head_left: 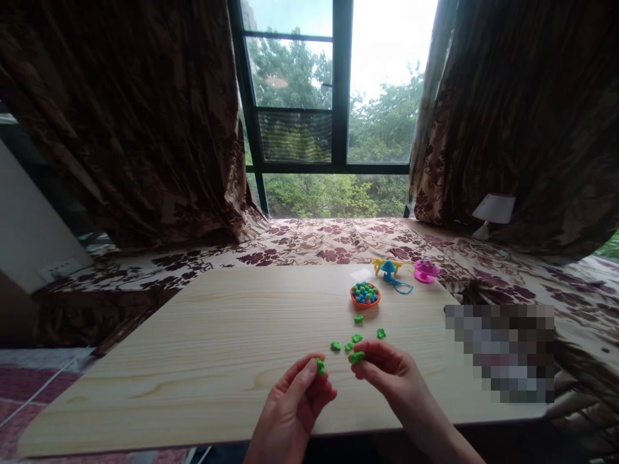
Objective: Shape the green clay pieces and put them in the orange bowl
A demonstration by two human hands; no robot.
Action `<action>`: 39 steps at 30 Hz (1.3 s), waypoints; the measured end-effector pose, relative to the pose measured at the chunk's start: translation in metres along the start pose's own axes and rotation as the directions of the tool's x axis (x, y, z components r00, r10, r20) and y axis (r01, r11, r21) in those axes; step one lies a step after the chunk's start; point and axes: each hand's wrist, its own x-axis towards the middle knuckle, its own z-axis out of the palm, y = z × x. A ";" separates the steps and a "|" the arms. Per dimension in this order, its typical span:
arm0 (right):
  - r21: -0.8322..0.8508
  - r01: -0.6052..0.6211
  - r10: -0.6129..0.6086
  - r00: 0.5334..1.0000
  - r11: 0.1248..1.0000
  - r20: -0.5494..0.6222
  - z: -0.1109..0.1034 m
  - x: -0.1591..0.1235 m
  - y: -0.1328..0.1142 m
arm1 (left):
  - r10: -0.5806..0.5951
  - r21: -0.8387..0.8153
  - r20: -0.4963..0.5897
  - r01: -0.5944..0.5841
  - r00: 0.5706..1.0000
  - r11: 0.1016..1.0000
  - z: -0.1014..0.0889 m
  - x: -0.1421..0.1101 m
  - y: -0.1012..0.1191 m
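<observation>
My left hand (300,393) pinches a small green piece (320,367) between thumb and fingers, just above the table. Another green piece (356,357), of similar size, is held in the fingertips of my right hand (387,367). The two pieces are apart. What kind of parts they are is too small to tell. Several more green pieces lie loose beyond my hands, among them one at the left (335,346), one at the right (382,333) and one farther back (358,318).
An orange bowl (352,300) of blue, green and other coloured balls stands behind the loose pieces. Farther back are a blue mushroom-shaped toy (387,270), a yellow toy (380,265) and a pink toy (426,273). The wooden table (193,348) ends near my forearms; a white lamp (494,209) stands at right.
</observation>
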 end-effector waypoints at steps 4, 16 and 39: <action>-0.064 0.055 -0.052 0.998 0.996 0.043 0.004 -0.003 0.001 | 0.017 0.085 0.049 -0.021 0.999 0.996 0.001 0.003 -0.009; -0.508 0.374 -0.325 0.927 0.776 0.186 0.008 -0.008 0.011 | 0.047 0.260 0.147 -0.085 0.988 0.962 0.007 0.007 -0.022; -0.160 0.092 -0.121 0.976 0.983 -0.183 -0.003 0.005 0.017 | -0.018 0.167 0.113 -0.001 0.993 0.986 0.010 0.009 -0.018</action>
